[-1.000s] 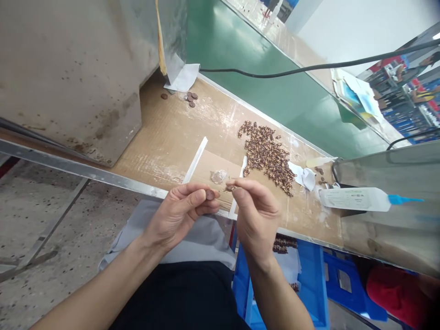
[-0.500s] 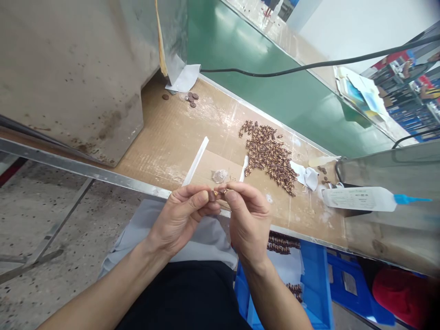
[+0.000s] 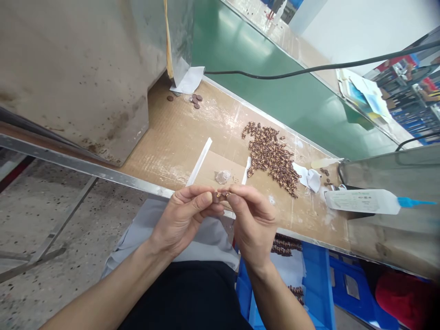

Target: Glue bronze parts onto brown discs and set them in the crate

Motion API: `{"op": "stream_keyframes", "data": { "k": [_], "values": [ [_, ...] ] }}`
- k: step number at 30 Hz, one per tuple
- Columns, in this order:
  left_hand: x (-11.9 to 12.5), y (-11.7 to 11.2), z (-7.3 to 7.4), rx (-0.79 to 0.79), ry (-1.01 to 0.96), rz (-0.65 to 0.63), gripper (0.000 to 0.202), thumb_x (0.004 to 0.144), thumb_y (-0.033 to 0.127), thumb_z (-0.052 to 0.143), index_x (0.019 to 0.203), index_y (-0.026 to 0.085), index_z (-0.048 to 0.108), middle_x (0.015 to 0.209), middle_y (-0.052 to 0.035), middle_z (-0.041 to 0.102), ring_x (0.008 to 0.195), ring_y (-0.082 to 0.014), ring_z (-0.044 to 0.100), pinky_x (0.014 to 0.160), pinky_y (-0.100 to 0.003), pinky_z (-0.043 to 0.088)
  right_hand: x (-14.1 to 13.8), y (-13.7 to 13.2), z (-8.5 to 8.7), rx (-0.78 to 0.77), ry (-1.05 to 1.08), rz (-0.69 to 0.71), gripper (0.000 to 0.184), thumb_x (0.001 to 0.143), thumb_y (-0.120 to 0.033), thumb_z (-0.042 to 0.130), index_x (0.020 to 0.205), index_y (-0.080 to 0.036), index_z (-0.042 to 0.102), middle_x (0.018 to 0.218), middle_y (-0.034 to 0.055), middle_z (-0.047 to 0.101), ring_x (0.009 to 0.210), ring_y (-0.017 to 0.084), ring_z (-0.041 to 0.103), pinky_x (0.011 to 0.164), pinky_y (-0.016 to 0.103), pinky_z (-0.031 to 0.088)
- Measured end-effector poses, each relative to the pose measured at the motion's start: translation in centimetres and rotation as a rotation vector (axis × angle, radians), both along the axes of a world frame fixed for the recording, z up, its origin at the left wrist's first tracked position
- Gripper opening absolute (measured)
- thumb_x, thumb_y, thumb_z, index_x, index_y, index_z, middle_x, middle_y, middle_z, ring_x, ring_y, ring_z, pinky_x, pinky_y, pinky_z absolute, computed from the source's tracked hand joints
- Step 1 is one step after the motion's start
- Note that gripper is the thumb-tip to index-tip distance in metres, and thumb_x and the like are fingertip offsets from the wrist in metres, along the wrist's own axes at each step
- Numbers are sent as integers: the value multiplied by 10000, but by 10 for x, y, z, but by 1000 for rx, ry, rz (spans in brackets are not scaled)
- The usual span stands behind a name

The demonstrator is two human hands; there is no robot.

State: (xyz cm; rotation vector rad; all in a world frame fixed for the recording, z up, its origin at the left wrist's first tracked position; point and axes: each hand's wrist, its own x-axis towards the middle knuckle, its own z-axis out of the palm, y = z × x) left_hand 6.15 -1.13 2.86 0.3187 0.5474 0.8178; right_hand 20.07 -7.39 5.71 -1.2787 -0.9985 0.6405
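My left hand [image 3: 182, 215] and my right hand [image 3: 252, 220] meet at their fingertips over the front edge of the cardboard-covered bench [image 3: 178, 133]. Both pinch one small brown and brass part [image 3: 221, 195] between thumb and forefinger. Just beyond the fingers lies a small clear blob [image 3: 222, 176] on a cardboard patch. A heap of small brown and brass parts [image 3: 271, 156] lies further right on the bench.
A white tube with a blue tip [image 3: 364, 201] lies on the right. A grey metal housing [image 3: 75, 73] fills the left. Brown discs [image 3: 195, 100] lie at the back. A green conveyor belt [image 3: 275, 87] runs behind. A blue bin [image 3: 309, 284] holds more parts below.
My two hands have closed the gap between them, so the brown disc in my left fingers and the piece in my right fingers now meet at the fingertips.
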Motion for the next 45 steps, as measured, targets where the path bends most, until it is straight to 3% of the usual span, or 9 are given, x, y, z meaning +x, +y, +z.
{"op": "stream_keyframes", "data": {
  "k": [3,8,19,32,40,45],
  "values": [
    [-1,-1,3,9,21,4,195,807,307,1069,919,224,932,913,-44,908,719,-150,855,761,-190,712,2,-2,2,15,-127,-12,189,1058,-154,813,1145,-305,885,1120,28,879,1058,236,853,978,410,718],
    [-4,-4,10,21,57,26,200,802,303,1071,924,224,935,890,-39,904,719,-149,855,756,-179,708,4,-3,1,63,-262,-33,217,1049,-138,818,1150,-317,887,1123,21,893,1056,252,866,977,447,728],
    [-7,-2,15,7,150,-8,224,785,319,1079,905,202,929,882,-65,901,720,-177,860,762,-212,720,11,-2,5,124,-347,2,325,1022,-57,821,1186,-331,881,1155,9,896,1064,244,876,969,418,749],
    [-3,-6,24,19,286,49,282,727,364,1107,871,202,927,824,-63,885,728,-194,855,764,-243,730,12,-4,1,207,-440,-23,406,1014,-27,805,1262,-343,870,1195,17,890,1068,256,878,961,443,760],
    [8,-11,13,31,365,-7,292,741,368,1097,897,207,909,887,-46,897,765,-202,864,810,-241,732,23,-14,-9,126,-404,-38,334,1036,-83,805,1232,-343,877,1154,11,894,1030,232,877,952,400,750],
    [14,-13,-8,156,447,-176,423,853,466,1013,1160,202,891,1127,-112,911,930,-283,895,921,-310,740,54,-35,-15,38,-383,-98,236,1064,-126,789,1187,-308,875,1099,15,897,1010,211,870,947,375,732]
  ]
}}
